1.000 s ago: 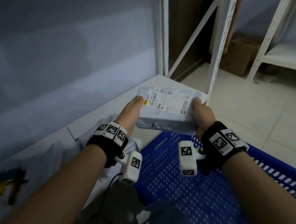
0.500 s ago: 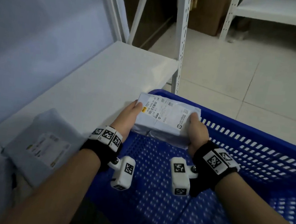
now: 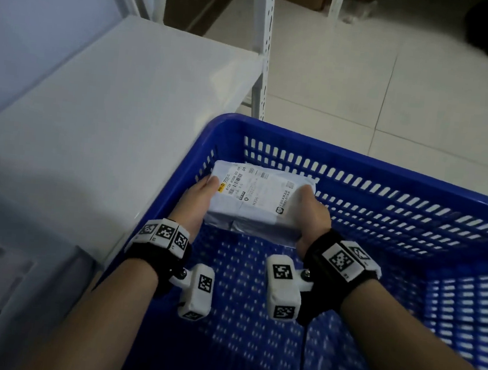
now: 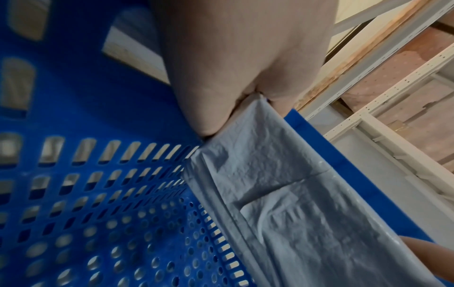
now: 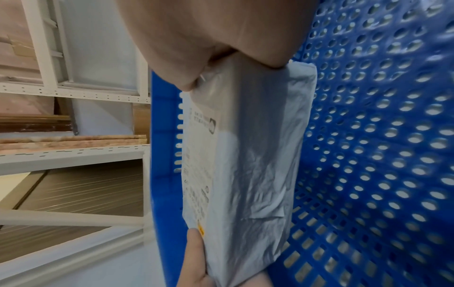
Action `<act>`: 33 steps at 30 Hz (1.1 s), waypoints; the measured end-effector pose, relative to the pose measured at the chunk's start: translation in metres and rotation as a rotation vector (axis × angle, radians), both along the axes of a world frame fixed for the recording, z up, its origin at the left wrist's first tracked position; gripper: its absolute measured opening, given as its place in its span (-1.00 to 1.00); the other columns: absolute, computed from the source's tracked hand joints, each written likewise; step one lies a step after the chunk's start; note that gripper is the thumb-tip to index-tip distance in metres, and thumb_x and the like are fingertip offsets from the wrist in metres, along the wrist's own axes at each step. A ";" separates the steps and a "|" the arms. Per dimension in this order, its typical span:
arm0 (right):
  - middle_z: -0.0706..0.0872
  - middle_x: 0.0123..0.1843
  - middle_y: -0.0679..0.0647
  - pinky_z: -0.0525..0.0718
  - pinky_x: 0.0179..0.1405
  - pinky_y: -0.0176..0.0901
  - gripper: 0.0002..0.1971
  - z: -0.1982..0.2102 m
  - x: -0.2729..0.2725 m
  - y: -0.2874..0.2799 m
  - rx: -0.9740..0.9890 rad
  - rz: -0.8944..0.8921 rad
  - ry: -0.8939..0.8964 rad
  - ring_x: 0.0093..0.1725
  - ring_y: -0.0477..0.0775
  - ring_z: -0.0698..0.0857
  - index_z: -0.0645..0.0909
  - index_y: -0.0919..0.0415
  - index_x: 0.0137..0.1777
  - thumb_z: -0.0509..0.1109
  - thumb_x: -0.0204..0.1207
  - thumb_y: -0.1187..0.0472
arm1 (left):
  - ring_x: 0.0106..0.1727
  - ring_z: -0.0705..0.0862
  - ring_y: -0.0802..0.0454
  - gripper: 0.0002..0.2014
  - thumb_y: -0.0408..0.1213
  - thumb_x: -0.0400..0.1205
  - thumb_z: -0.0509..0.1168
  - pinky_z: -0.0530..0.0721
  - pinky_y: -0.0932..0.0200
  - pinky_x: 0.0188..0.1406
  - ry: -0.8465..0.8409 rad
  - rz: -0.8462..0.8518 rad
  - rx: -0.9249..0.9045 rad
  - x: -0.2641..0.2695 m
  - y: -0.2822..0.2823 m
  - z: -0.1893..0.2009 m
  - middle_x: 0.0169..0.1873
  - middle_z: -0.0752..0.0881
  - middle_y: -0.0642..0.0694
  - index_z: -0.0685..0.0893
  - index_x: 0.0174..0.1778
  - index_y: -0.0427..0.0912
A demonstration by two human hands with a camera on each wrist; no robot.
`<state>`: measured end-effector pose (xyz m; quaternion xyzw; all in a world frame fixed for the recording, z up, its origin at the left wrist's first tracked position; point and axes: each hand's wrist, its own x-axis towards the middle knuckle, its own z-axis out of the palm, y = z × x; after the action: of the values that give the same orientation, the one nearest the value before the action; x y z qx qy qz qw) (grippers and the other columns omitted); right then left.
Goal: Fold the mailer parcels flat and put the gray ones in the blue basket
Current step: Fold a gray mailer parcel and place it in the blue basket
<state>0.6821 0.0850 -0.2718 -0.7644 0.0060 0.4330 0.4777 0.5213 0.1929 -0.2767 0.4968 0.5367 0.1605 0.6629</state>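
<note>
Both hands, left hand (image 3: pixel 197 202) and right hand (image 3: pixel 313 219), grip a folded gray parcel (image 3: pixel 257 201) between them, blue basket (image 3: pixel 387 182) underneath.

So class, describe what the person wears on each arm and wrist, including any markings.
Both forearms are bare, no sleeves. The left wrist and the right wrist each carry a black strap topped with white blocks printed with black square codes. A white camera pod, also coded, hangs under each strap.

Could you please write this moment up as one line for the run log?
stage: placing | left hand: grips gray parcel | right hand: grips other end | parcel: held inside blue basket, above floor
</note>
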 end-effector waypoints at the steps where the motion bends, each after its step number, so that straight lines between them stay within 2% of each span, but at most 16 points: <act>1: 0.62 0.08 0.10 0.54 -0.05 -0.07 -0.65 -0.001 0.000 0.002 -0.025 -0.007 0.014 0.02 0.11 0.59 0.50 0.24 0.09 0.09 0.65 -0.04 | 0.16 0.78 -0.08 -0.71 0.12 0.66 0.20 0.66 -0.18 0.31 0.023 -0.006 0.009 0.000 0.002 -0.007 0.08 0.83 -0.03 0.78 0.08 0.13; 2: 0.67 0.11 0.12 0.55 -0.11 -0.09 -0.56 -0.005 -0.001 0.004 -0.062 -0.011 0.026 0.02 0.15 0.64 0.56 0.27 0.15 0.04 0.61 -0.07 | 0.13 0.78 -0.07 -0.71 0.14 0.63 0.22 0.66 -0.18 0.31 0.035 -0.002 0.021 0.001 0.004 -0.012 0.04 0.83 -0.01 0.79 0.05 0.15; 4: 0.70 0.15 0.19 0.57 -0.20 -0.09 -0.44 -0.015 -0.003 0.008 -0.121 -0.018 0.042 0.04 0.21 0.68 0.59 0.27 0.28 -0.01 0.56 -0.09 | 0.03 0.78 0.00 -0.74 0.01 0.72 0.18 0.66 -0.02 0.22 0.034 0.010 0.021 0.006 0.006 -0.021 -0.08 0.83 0.03 0.76 0.00 0.05; 7: 0.70 0.19 0.20 0.69 0.07 -0.01 -0.40 -0.033 -0.007 0.008 -0.143 -0.068 0.102 0.09 0.24 0.68 0.56 0.27 0.33 -0.02 0.55 -0.15 | 0.04 0.77 -0.08 -0.72 -0.16 0.79 0.09 0.62 0.00 0.20 0.045 -0.024 0.020 0.014 0.009 -0.032 -0.09 0.82 0.01 0.70 -0.04 -0.06; 9: 0.68 0.15 0.18 0.68 0.16 0.03 -0.44 -0.047 -0.010 0.008 -0.158 -0.108 0.123 0.08 0.23 0.68 0.52 0.29 0.24 -0.01 0.57 -0.16 | 0.13 0.74 -0.21 -0.72 -0.19 0.79 0.08 0.61 0.04 0.10 0.055 -0.027 0.051 0.017 0.011 -0.041 0.04 0.80 -0.16 0.69 0.08 -0.19; 10: 0.67 0.15 0.17 0.68 0.17 0.04 -0.47 -0.054 -0.011 0.008 -0.167 -0.124 0.128 0.08 0.24 0.68 0.50 0.28 0.21 0.00 0.57 -0.16 | 0.11 0.73 -0.19 -0.72 -0.20 0.80 0.07 0.61 0.11 0.00 0.058 -0.029 0.063 0.019 0.011 -0.045 0.07 0.78 -0.19 0.67 0.14 -0.21; 12: 0.67 0.17 0.18 0.69 0.19 0.06 -0.44 -0.066 -0.011 0.007 -0.170 -0.157 0.157 0.09 0.25 0.68 0.50 0.27 0.26 0.00 0.56 -0.17 | -0.02 0.72 -0.02 -0.76 -0.20 0.81 0.06 0.59 0.20 -0.13 0.064 -0.038 0.077 0.021 0.011 -0.051 0.03 0.76 -0.10 0.63 0.19 -0.09; 14: 0.66 0.25 0.21 0.66 0.21 0.05 -0.37 -0.077 -0.013 0.007 -0.178 -0.172 0.153 0.14 0.30 0.67 0.50 0.27 0.39 -0.01 0.55 -0.17 | -0.09 0.68 0.10 -0.81 -0.22 0.81 0.06 0.59 0.19 -0.11 0.071 -0.048 0.106 0.022 0.011 -0.058 -0.06 0.71 0.03 0.56 0.19 0.05; 18: 0.59 0.38 0.28 0.57 0.24 0.07 -0.42 -0.095 -0.015 0.008 -0.209 -0.122 0.000 0.31 0.34 0.60 0.48 0.28 0.46 0.00 0.63 -0.08 | 0.16 0.70 -0.07 -0.71 -0.31 0.78 0.05 0.68 0.00 0.23 0.143 -0.129 0.092 0.018 0.015 -0.076 0.21 0.71 -0.07 0.60 0.30 0.01; 20: 0.59 0.37 0.27 0.58 0.16 0.02 -0.45 -0.103 -0.012 0.005 -0.230 -0.119 -0.015 0.27 0.31 0.60 0.49 0.30 0.45 0.02 0.65 -0.05 | 0.14 0.72 -0.11 -0.60 -0.42 0.74 0.05 0.69 -0.11 0.27 0.169 -0.165 0.065 0.013 0.012 -0.087 0.15 0.74 -0.04 0.64 0.13 0.20; 23: 0.57 0.22 0.25 0.49 -0.18 -0.17 -0.55 -0.120 -0.009 0.000 -0.213 -0.105 0.033 0.04 0.15 0.54 0.45 0.38 0.46 0.07 0.71 0.11 | 0.14 0.73 -0.10 -0.34 -0.54 0.62 0.02 0.69 -0.21 0.27 0.204 -0.209 0.047 0.010 0.008 -0.094 0.00 0.77 0.14 0.69 -0.16 0.47; 25: 0.56 0.17 0.26 0.45 -0.28 -0.18 -0.59 -0.130 -0.011 -0.003 -0.207 -0.106 0.051 -0.05 0.14 0.50 0.44 0.40 0.46 0.08 0.72 0.18 | 0.14 0.74 -0.09 -0.35 -0.60 0.58 -0.01 0.72 -0.12 0.20 0.197 -0.196 0.058 0.011 0.008 -0.098 -0.01 0.78 0.10 0.70 -0.08 0.35; 27: 0.57 0.00 0.19 0.48 -0.12 -0.14 -0.60 -0.138 -0.014 -0.002 -0.168 -0.127 0.068 -0.21 0.09 0.54 0.47 0.44 0.44 0.13 0.70 0.24 | 0.16 0.74 -0.14 -0.44 -0.62 0.60 -0.01 0.70 -0.09 0.16 0.175 -0.172 0.074 0.016 0.007 -0.100 0.04 0.77 -0.03 0.64 0.06 0.19; 28: 0.57 0.00 0.17 0.49 -0.08 -0.11 -0.61 -0.140 -0.016 0.000 -0.149 -0.150 0.075 -0.20 0.08 0.57 0.49 0.41 0.43 0.16 0.68 0.24 | 0.18 0.72 -0.16 -0.50 -0.60 0.62 0.01 0.69 -0.11 0.21 0.163 -0.167 0.079 0.018 0.006 -0.102 0.12 0.75 -0.08 0.62 0.16 0.10; 31: 0.63 0.23 0.19 0.58 0.02 -0.02 -0.60 -0.140 -0.015 0.008 -0.120 -0.244 0.080 0.11 0.24 0.64 0.52 0.23 0.44 0.18 0.64 0.15 | 0.27 0.65 -0.12 -0.48 -0.51 0.65 0.06 0.62 -0.15 0.34 0.177 -0.178 0.086 0.025 0.006 -0.111 0.32 0.65 -0.11 0.47 0.52 -0.03; 33: 0.62 0.35 0.15 0.60 0.13 0.05 -0.55 -0.141 -0.010 0.012 -0.104 -0.262 0.071 0.22 0.26 0.62 0.48 0.17 0.51 0.18 0.64 0.15 | 0.30 0.62 -0.15 -0.49 -0.50 0.66 0.08 0.61 -0.14 0.33 0.180 -0.155 0.100 0.030 0.008 -0.114 0.33 0.62 -0.14 0.45 0.53 -0.07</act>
<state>0.6724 0.0973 -0.4129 -0.7649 0.1451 0.3929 0.4894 0.5510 0.2005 -0.3906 0.5817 0.5452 0.0904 0.5968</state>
